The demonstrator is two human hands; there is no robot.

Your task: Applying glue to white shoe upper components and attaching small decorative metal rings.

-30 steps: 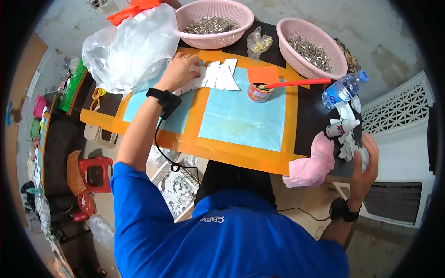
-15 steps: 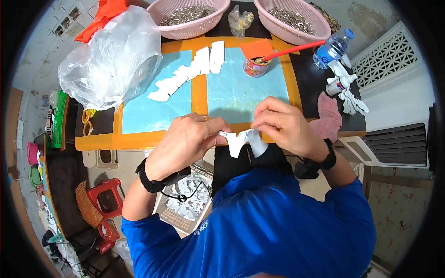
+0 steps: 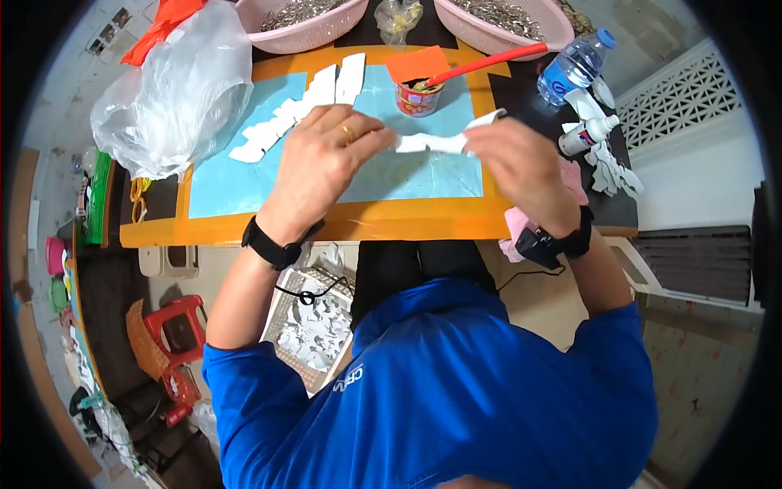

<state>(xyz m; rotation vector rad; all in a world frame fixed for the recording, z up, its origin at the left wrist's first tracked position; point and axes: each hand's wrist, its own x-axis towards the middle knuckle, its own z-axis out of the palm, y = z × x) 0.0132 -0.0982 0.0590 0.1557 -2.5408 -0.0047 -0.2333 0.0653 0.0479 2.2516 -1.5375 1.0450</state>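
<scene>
Counting from the white strip, which is held over the blue sheet, yellow scissors lie between eight and nine o'clock. A clear plastic bag stands between nine and ten o'clock, and nearer in the same direction a slanting row of white pieces lies on the table. At nine o'clock is the left hand, its fingertips clamped on the left end of the strip. At about twelve o'clock there is a small red tub. At three o'clock the right hand, somewhat blurred, is closed on the right end. A pink cloth is between four and five o'clock, near the right wrist. Farther right, a water bottle lies at two o'clock and a small white bottle at three.
</scene>
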